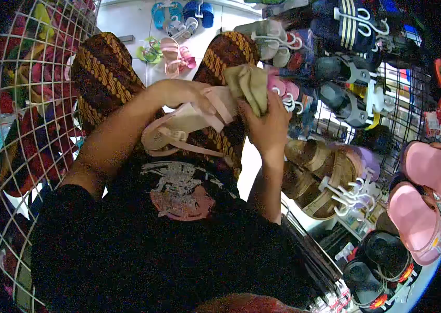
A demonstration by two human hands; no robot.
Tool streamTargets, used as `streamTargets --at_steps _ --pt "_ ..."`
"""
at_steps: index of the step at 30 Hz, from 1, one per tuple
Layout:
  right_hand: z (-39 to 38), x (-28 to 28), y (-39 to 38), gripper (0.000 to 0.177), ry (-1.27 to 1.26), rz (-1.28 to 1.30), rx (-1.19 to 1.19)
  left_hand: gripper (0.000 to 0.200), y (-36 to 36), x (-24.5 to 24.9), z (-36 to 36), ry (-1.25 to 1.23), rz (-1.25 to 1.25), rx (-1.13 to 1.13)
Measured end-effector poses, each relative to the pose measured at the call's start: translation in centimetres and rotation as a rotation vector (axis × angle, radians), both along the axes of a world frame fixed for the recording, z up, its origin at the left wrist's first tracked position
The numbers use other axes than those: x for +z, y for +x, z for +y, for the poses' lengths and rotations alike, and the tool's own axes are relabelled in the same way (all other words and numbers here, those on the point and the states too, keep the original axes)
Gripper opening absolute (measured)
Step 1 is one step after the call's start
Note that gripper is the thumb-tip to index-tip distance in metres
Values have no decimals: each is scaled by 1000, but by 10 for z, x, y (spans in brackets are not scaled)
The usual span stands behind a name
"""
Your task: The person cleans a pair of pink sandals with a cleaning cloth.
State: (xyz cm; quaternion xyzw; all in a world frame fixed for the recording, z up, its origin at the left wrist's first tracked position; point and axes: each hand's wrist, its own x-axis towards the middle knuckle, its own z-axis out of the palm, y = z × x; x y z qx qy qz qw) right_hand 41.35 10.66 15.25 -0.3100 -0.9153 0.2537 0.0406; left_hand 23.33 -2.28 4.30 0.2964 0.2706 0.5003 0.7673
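Head view, looking down into a seated person's lap: the left hand (181, 93) is closed around one end of a pale pink strappy sandal (178, 130), held above patterned trousers (103, 73). The right hand (264, 122) clutches a bunched olive cloth (251, 86), pressed against the sandal's other end. The sandal looks light, with a fairly stiff sole and thin, bendable straps; the sole's edges seem the surest hold. Hanging shoes (345, 99) and pink clogs (418, 219) crowd the right. No writing is legible, even on the shirt print (178, 190).
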Motion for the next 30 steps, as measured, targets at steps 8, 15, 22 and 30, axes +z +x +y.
streamTargets --at_steps 8,15,22,30 --pt "-1 -18 13 48 68 -67 97 40 -2 -13 3 51 351 -30" --pt "-14 -17 4 39 62 -125 -37 38 -5 -12 4 51 336 -66" --pt "-25 -29 -11 36 256 40 -74 41 -6 -6 6 96 409 -63" --pt "-32 -27 -14 35 129 57 -175 38 -6 0 9 186 436 -106"
